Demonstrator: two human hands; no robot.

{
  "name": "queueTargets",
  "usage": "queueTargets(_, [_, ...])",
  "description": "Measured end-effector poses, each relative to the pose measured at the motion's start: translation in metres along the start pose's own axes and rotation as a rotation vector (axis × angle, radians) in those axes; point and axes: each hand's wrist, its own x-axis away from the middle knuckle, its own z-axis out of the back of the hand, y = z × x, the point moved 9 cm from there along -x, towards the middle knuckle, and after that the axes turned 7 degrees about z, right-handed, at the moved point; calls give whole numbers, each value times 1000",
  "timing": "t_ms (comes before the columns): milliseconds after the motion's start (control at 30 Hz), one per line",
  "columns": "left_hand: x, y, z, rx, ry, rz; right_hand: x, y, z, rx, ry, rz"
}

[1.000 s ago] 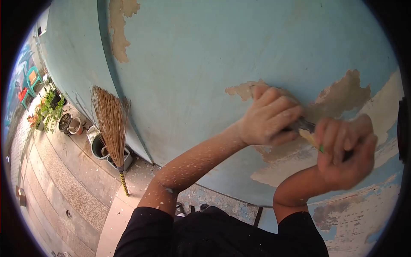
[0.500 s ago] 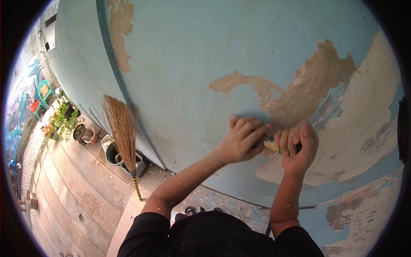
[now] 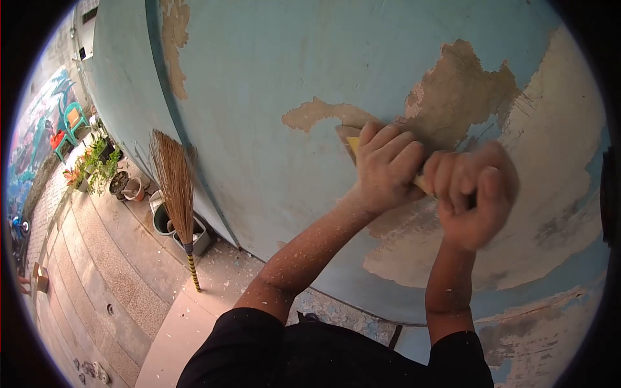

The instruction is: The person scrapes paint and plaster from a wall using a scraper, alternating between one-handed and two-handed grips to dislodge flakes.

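My left hand (image 3: 388, 165) is wrapped round the front part of a yellow scraper (image 3: 352, 143), whose flat edge lies against the blue wall (image 3: 259, 155) just below a bare patch of peeled paint (image 3: 317, 113). To its right, my right hand (image 3: 475, 191) is closed round the scraper's handle (image 3: 424, 185), slightly blurred. Most of the handle is hidden by my fingers. Paint flakes speckle my left forearm. A larger peeled patch (image 3: 453, 90) spreads above both hands.
A stick broom (image 3: 173, 187) leans on the wall at the left, beside a bucket and bin (image 3: 194, 240). Potted plants (image 3: 97, 168) and a green chair (image 3: 74, 118) stand farther left. Paint flakes (image 3: 343, 317) litter the floor below.
Both hands have moved up along the wall and closer together. The scraper's flat end now shows beyond my left hand, which has closed round it. The view has shifted a little.
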Motion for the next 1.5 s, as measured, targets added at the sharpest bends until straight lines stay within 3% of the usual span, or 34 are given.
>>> queueTargets(67, [15, -2, -4, -33, 1, 22, 9, 19, -3, 228, -124, -169])
queueTargets(100, [10, 10, -4, 33, -4, -3, 16, 7, 12, 264, -69, -191])
queueTargets(200, [-18, 52, -18, 193, 34, -35, -9, -48, -27, 111, -210, -29])
queueTargets(367, [-9, 58, -25, 254, 83, -120, -2, -68, -31, 362, -337, 29])
queueTargets(567, [-7, 78, -46, 125, -93, -92, 1, -77, 34, -71, -38, 39])
queueTargets(667, [5, 50, -41, 119, -94, -82, 13, -26, 56, 17, 74, -19])
queueTargets(767, [5, 26, -26, 6, -84, -72, 6, -16, 19, 252, -36, -103])
queueTargets(833, [3, 52, -19, 128, -97, -88, 25, -57, 12, 617, 19, 46])
queueTargets(900, [1, 62, -25, 238, -99, -120, 17, -79, -23, 176, -226, 72])
queueTargets(933, [0, 65, -33, 282, -72, -114, 14, -77, -24, 169, -238, 69])
queueTargets(1000, [2, 66, -37, 330, -54, -94, 12, -74, -8, 178, -102, 18])
queueTargets(1033, [-1, 68, -38, 307, -58, -100, 10, -74, -4, 172, -135, 6])
queueTargets(1167, [8, 82, -58, 205, -163, -139, 34, -71, 77, 13, 91, -75])
queueTargets(1233, [10, 89, -65, 174, -237, -200, 35, -83, 60, -37, -35, 79])
queueTargets(1333, [9, 70, -57, 115, -258, -220, 39, -62, 60, -128, 45, 137])
queueTargets(1400, [6, 45, -44, 90, -245, -256, 40, -32, 64, -133, 97, 90])
queueTargets(1467, [8, 34, -39, 79, -273, -207, 39, -22, 46, 106, 58, -37])
queueTargets(1500, [9, 39, -34, 103, -284, -196, 41, -37, 31, 193, 67, 23])
